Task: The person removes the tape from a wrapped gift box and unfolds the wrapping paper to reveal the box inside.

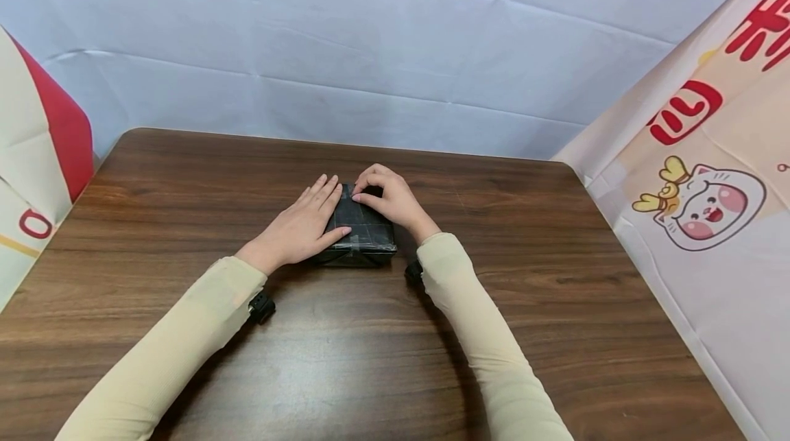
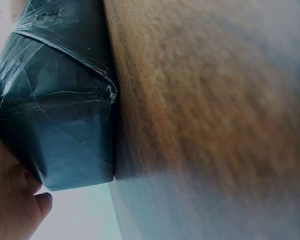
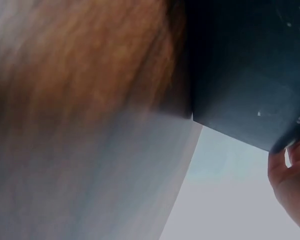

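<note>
Black plastic-wrapped rectangular package [image 1: 361, 232] lies between both hands: left hand [image 1: 300, 228] flat on it, right hand [image 1: 389, 201] pinching its far edge.

Both arms in snug cream long sleeves; small black camera unit [image 1: 262, 306] strapped under each wrist, hands bare.

Rt wrist view: dark wrapped package [image 3: 245, 75] fills upper rt, its corner sitting on the blurred brown wooden table [image 3: 90, 75]. Right hand [image 3: 292, 180] at lower rt edge w/ fingers [image 3: 277, 167] curled up against the package's far edge. Pale backdrop [image 3: 225, 200] behind, below pkg.
</note>
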`<action>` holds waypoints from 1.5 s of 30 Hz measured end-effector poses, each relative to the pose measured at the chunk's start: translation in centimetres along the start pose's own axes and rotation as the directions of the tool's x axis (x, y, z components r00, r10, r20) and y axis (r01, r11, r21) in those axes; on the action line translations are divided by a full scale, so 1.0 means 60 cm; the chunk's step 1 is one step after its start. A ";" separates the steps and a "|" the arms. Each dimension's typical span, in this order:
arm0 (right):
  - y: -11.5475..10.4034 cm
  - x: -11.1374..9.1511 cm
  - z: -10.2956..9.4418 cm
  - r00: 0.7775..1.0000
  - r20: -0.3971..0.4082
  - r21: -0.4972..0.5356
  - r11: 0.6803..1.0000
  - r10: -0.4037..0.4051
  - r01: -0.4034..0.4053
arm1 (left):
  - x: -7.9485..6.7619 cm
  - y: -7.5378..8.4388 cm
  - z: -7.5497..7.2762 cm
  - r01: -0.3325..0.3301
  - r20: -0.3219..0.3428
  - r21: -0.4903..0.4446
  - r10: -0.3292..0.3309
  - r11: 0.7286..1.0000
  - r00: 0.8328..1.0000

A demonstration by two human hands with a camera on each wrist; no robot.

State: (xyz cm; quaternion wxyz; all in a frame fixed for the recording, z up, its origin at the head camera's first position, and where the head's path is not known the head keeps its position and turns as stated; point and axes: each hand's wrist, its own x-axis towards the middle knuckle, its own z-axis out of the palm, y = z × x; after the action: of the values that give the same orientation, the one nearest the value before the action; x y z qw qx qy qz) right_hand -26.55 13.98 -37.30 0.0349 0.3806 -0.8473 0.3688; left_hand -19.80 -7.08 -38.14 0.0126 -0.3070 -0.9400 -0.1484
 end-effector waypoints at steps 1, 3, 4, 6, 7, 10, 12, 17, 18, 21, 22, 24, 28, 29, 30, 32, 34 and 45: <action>-0.001 0.001 0.001 1.000 -0.004 -0.017 1.000 -0.002 0.002 | 0.000 0.000 0.000 0.002 0.003 0.000 -0.002 1.000 1.000; -0.002 0.002 0.003 1.000 -0.010 -0.054 0.999 -0.006 0.005 | 0.000 0.000 0.000 0.003 0.004 -0.002 -0.003 1.000 1.000; -0.002 0.003 0.005 1.000 -0.013 -0.069 0.998 -0.006 0.005 | -0.001 0.001 0.000 0.006 0.006 -0.003 -0.006 1.000 1.000; -0.003 0.005 0.006 1.000 -0.019 -0.098 0.995 0.007 -0.009 | -0.001 0.001 0.000 0.008 0.008 -0.004 -0.008 1.000 1.000; -0.004 0.005 0.007 1.000 -0.023 -0.109 0.994 0.017 -0.020 | 0.000 0.001 0.000 0.008 0.007 -0.005 -0.008 1.000 1.000; -0.006 0.007 0.008 0.998 -0.036 -0.124 0.991 0.048 -0.052 | 0.000 0.002 0.000 0.010 0.005 -0.006 -0.010 1.000 1.000; -0.008 0.007 0.008 0.997 -0.043 -0.128 0.989 0.071 -0.076 | 0.000 0.002 0.001 0.008 -0.001 -0.003 -0.008 1.000 1.000; -0.011 0.010 0.009 0.994 -0.050 -0.111 0.988 0.099 -0.104 | 0.000 0.001 0.001 0.009 -0.006 0.003 -0.009 1.000 1.000; -0.011 0.010 0.009 0.993 -0.048 -0.098 0.989 0.104 -0.108 | 0.000 0.001 0.001 0.009 -0.006 0.002 -0.009 1.000 1.000; -0.008 0.008 0.006 0.993 -0.039 -0.033 0.993 0.114 -0.116 | 0.001 0.000 0.002 0.010 -0.001 -0.001 -0.010 1.000 1.000; -0.007 0.007 0.005 0.993 -0.035 -0.002 0.993 0.117 -0.117 | 0.001 0.000 0.002 0.011 0.002 -0.003 -0.011 1.000 1.000; -0.003 0.003 0.002 0.993 -0.023 0.066 0.991 0.118 -0.117 | 0.000 0.000 0.002 0.013 0.008 -0.004 -0.013 1.000 1.000; 0.005 -0.002 0.000 0.995 -0.016 0.139 0.986 0.095 -0.091 | -0.001 0.000 0.002 0.024 0.022 -0.008 -0.023 1.000 0.999; 0.006 -0.003 0.000 0.996 -0.020 0.141 0.987 0.083 -0.080 | -0.001 -0.001 0.002 0.025 0.023 -0.009 -0.025 1.000 0.999; 0.008 -0.004 0.000 0.997 -0.026 0.137 0.988 0.070 -0.066 | -0.001 -0.001 0.002 0.025 0.024 -0.010 -0.025 1.000 0.999; 0.008 -0.003 0.002 0.998 -0.040 0.117 0.992 0.048 -0.043 | -0.001 -0.001 0.002 0.025 0.026 -0.007 -0.025 1.000 0.999; 0.009 -0.002 0.003 0.998 -0.050 0.093 0.995 0.032 -0.028 | -0.001 -0.001 0.003 0.023 0.026 -0.005 -0.023 1.000 0.999; 0.006 0.008 0.007 0.997 -0.079 -0.034 0.999 0.015 -0.017 | 0.000 -0.001 0.002 0.017 0.010 0.004 -0.017 1.000 1.000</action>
State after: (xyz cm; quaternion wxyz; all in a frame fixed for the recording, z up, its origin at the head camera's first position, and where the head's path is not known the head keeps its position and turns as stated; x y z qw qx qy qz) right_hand -27.05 13.57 -37.62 0.0721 0.3583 -0.8546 0.3689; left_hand -19.84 -7.09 -38.27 0.0071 -0.2996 -0.9429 -0.1453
